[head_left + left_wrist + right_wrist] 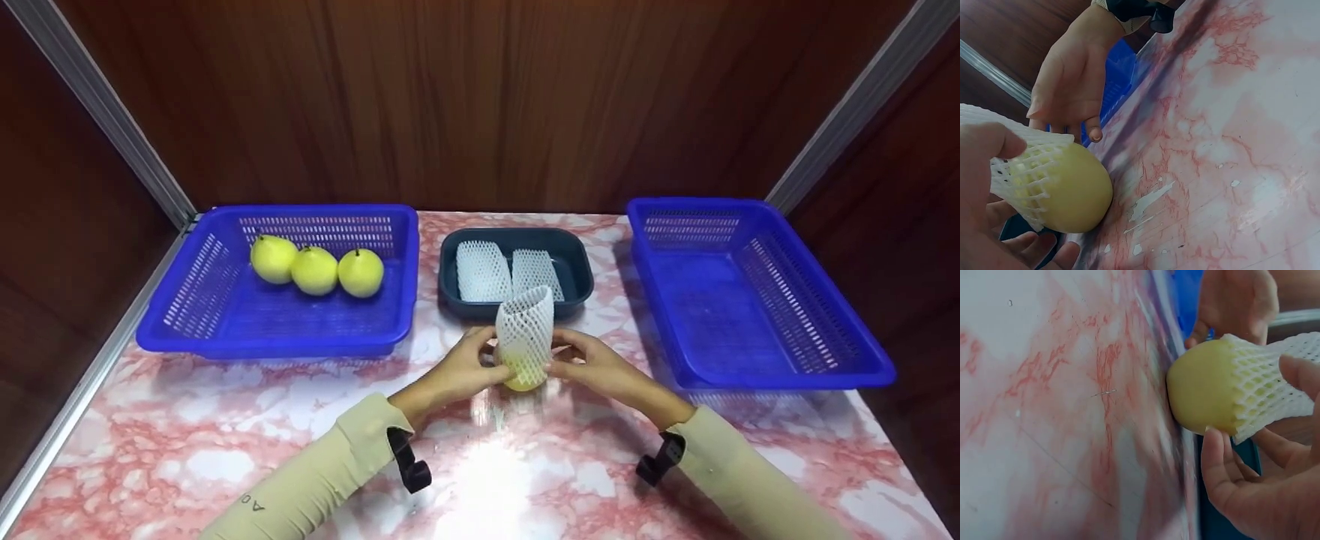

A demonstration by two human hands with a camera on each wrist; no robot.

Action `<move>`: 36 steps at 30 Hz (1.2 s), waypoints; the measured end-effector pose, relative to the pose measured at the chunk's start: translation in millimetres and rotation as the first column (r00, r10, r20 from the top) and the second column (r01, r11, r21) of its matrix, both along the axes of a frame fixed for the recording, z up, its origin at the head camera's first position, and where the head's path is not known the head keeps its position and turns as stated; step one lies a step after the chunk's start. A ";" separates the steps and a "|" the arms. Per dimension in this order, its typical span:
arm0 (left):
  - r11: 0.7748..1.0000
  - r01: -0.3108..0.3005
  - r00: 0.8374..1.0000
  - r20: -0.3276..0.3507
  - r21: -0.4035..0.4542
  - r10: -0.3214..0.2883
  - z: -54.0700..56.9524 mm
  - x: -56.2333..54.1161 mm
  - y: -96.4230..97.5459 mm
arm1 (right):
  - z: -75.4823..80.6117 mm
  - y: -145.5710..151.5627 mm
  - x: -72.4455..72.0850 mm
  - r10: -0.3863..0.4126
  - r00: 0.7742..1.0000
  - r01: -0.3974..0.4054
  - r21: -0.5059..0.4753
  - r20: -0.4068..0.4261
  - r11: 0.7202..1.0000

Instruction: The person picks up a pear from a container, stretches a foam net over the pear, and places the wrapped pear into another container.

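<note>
Left hand curled at one side of a white foam net, pinching it between thumb and fingers; right hand curled at the other side, thumb on the mesh, fingertips down by the fruit. Inside the net, a yellow pear, at the lower end, bare bottom outward and, by the look of the wrist views, touching the tabletop. Open upper end standing above, slightly tilted.

From far left: blue basket with three unwrapped pears side by side; then, behind the held net, dark tray with two more foam nets; at far right, second blue basket.

Main risk, probably: the pear slipping out through the lower opening, from a loose grip on smooth skin or too strong an upward tug on the net. Also possible: a torn strand, from thumb pressure on thin mesh, or a bruise, from knocking that uncovered bottom against the tabletop.
</note>
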State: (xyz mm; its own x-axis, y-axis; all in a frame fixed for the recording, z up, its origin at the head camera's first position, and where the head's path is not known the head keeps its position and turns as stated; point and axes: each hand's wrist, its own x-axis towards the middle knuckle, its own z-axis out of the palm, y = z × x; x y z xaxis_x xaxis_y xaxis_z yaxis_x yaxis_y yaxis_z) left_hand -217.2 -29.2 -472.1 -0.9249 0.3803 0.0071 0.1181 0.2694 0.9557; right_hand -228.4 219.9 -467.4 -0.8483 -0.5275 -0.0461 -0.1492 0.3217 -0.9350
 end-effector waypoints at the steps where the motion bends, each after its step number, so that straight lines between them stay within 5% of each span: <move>1: 1.000 0.006 1.000 -0.025 -0.014 -0.006 -0.9 -0.5 -0.6 | -0.8 -0.8 -0.2 -0.009 1.000 0.009 0.014 -0.019 1.000; 6: 0.999 0.022 0.989 -0.142 -0.050 -0.028 -5.9 -3.6 -3.8 | -2.8 -4.7 -1.1 -0.033 0.989 0.046 0.089 -0.142 0.995; 11: 0.992 0.043 0.976 -0.208 -0.121 -0.068 -6.2 -5.3 -5.5 | -3.3 -4.8 -0.8 -0.016 0.984 0.035 0.102 -0.180 0.994; 22: 0.961 0.078 0.978 -0.167 -0.265 -0.126 -5.3 -7.7 -7.6 | -9.5 -2.7 -1.3 0.058 0.967 -0.023 0.141 -0.247 0.990; 29: 0.922 0.101 0.957 -0.218 -0.374 -0.194 -10.4 -8.2 -9.4 | -7.0 -1.2 -0.7 0.095 0.953 -0.033 0.215 -0.288 0.976; 36: 0.972 0.053 0.964 -0.243 -0.228 -0.110 -3.7 -7.2 -7.2 | -0.2 0.4 -3.1 0.094 0.954 -0.060 0.125 -0.286 0.990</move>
State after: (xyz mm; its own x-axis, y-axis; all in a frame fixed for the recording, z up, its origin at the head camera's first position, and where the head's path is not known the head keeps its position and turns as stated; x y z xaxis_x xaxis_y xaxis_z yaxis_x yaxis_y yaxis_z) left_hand -224.4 -36.4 -475.8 -0.8693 0.4726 0.1451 0.3782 0.4468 0.8108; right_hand -231.5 220.3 -467.6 -0.7908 -0.5975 0.1332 -0.4378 0.3999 -0.8053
